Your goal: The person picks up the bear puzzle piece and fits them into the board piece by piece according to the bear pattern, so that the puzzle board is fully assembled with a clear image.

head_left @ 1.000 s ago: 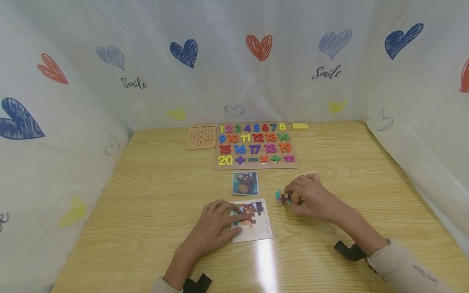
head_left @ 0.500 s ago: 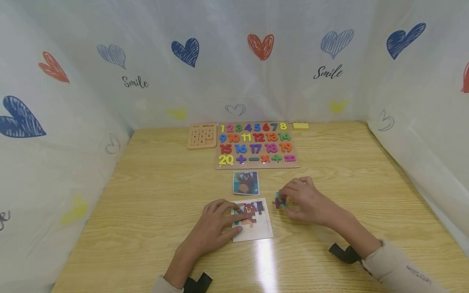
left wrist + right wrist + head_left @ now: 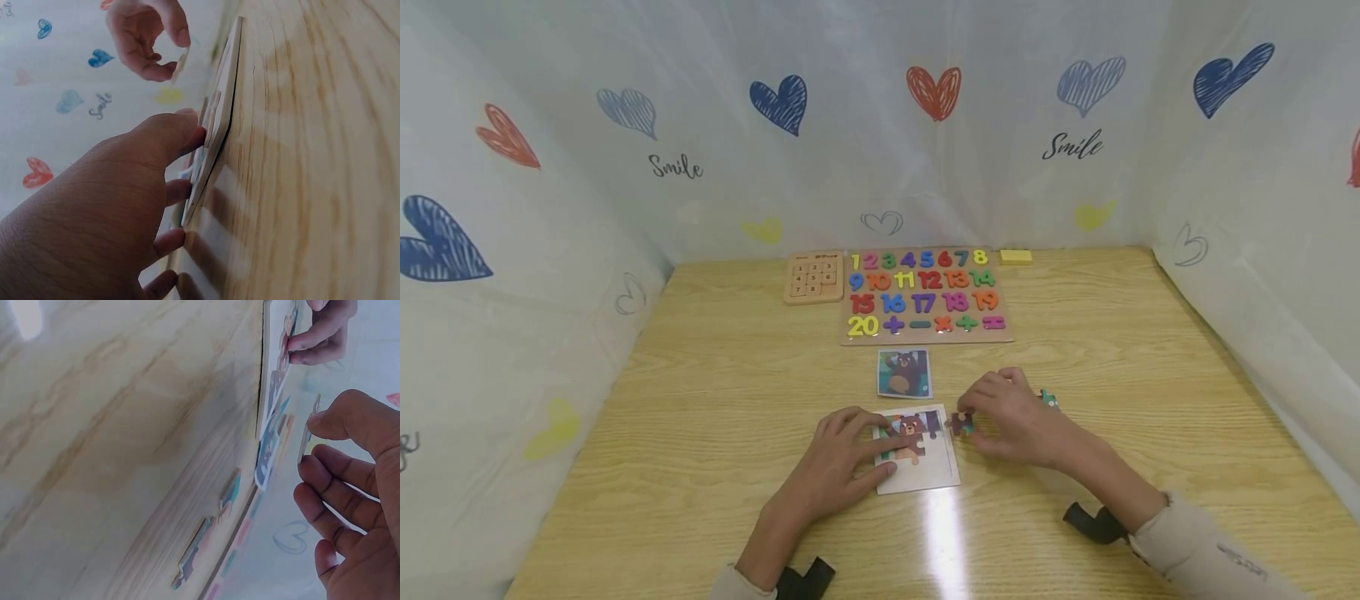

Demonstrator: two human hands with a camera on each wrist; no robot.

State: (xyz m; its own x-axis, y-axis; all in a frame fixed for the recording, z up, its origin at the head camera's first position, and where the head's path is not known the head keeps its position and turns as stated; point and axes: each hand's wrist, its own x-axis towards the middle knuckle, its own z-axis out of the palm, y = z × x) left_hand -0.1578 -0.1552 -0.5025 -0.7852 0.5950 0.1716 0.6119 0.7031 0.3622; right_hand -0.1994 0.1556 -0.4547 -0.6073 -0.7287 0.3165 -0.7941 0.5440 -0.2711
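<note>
The white puzzle board (image 3: 928, 477) bears a partly assembled bear picture in its upper left. My left hand (image 3: 838, 462) rests over the board's left side, fingers extended onto the joined pieces and thumb at the edge; in the left wrist view, the fingertips touch the board. Just off the board's right edge, my right hand (image 3: 1011, 423) pinches a brown and teal jigsaw piece (image 3: 960, 423) between thumb and fingers. That jigsaw piece (image 3: 307, 434) is raised above the table in the right wrist view. Loose jigsaw pieces (image 3: 195, 547) lie on the table, mostly hidden by the right hand in the head view.
Behind the board lies a bear picture card (image 3: 904, 375). Farther back are a colourful number board (image 3: 925, 336), a wooden number slide puzzle (image 3: 813, 279) and a yellow block (image 3: 1016, 257). A white curtain with printed hearts (image 3: 880, 125) surrounds the wooden table (image 3: 715, 400).
My right hand has lifted the jigsaw piece from the group and moved left toward the board. Loose pieces now show behind it. The left hand has stayed put.
</note>
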